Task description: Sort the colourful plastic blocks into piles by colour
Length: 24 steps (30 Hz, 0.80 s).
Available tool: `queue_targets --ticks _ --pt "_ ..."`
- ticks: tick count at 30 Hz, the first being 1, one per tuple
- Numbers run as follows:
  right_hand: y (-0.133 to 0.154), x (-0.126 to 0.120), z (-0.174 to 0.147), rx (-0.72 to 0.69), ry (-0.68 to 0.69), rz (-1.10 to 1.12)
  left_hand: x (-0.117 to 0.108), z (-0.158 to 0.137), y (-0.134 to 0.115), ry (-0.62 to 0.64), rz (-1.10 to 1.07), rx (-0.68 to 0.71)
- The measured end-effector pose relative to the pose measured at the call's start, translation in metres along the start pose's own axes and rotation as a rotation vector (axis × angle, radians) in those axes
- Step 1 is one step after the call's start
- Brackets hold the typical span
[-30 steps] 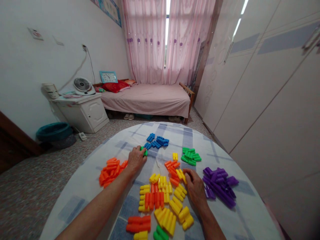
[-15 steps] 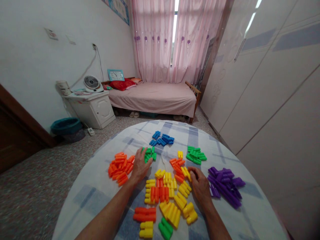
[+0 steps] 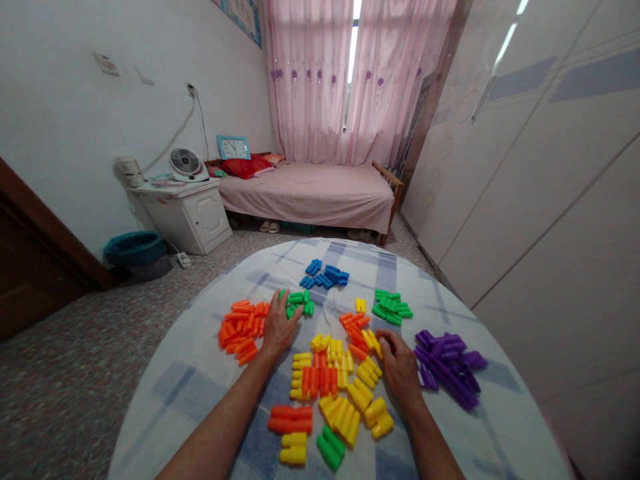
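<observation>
My left hand (image 3: 282, 326) is open, fingers apart, at the left edge of a small group of green plastic bullet-shaped blocks (image 3: 301, 302). A pile of orange blocks (image 3: 243, 330) lies just left of it. My right hand (image 3: 400, 360) has thumb and fingers closed on a yellow block (image 3: 371, 342), beside a few orange blocks (image 3: 354, 327). Between my arms sits a cluster of joined yellow and orange blocks (image 3: 320, 380). Nearer me are more yellow blocks (image 3: 341, 419), an orange block (image 3: 290, 420) and a green block (image 3: 331, 448).
Purple blocks (image 3: 450, 367) are heaped at the right of the cloth-covered table (image 3: 200, 407). Green blocks (image 3: 393, 307) and blue blocks (image 3: 325, 275) lie farther back, with a small yellow block (image 3: 361, 305) between. Beyond the table stands a bed (image 3: 310, 190).
My left hand has shifted slightly left over the green blocks and its fingers have spread a little. My right hand keeps its grip on the yellow block. The camera view has shifted slightly.
</observation>
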State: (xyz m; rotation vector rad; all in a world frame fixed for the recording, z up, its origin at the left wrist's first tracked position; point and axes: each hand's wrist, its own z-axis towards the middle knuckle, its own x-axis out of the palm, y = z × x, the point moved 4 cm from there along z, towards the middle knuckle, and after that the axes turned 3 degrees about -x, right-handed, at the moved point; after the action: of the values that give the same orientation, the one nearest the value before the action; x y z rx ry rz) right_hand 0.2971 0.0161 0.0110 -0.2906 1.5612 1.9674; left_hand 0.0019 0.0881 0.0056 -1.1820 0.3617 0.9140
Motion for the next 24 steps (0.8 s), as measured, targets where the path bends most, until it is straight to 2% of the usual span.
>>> queue_targets --ticks 10,19,24 --pt "0.000 0.000 -0.001 -0.013 -0.024 -0.003 0.007 -0.005 -0.017 0.036 0.173 0.147" --pt "0.003 -0.001 -0.001 -0.048 -0.038 -0.002 0.009 -0.002 -0.011 0.071 0.024 0.181" --pt "0.002 -0.001 -0.001 -0.037 -0.037 0.005 0.006 -0.002 -0.015 0.061 -0.002 0.202"
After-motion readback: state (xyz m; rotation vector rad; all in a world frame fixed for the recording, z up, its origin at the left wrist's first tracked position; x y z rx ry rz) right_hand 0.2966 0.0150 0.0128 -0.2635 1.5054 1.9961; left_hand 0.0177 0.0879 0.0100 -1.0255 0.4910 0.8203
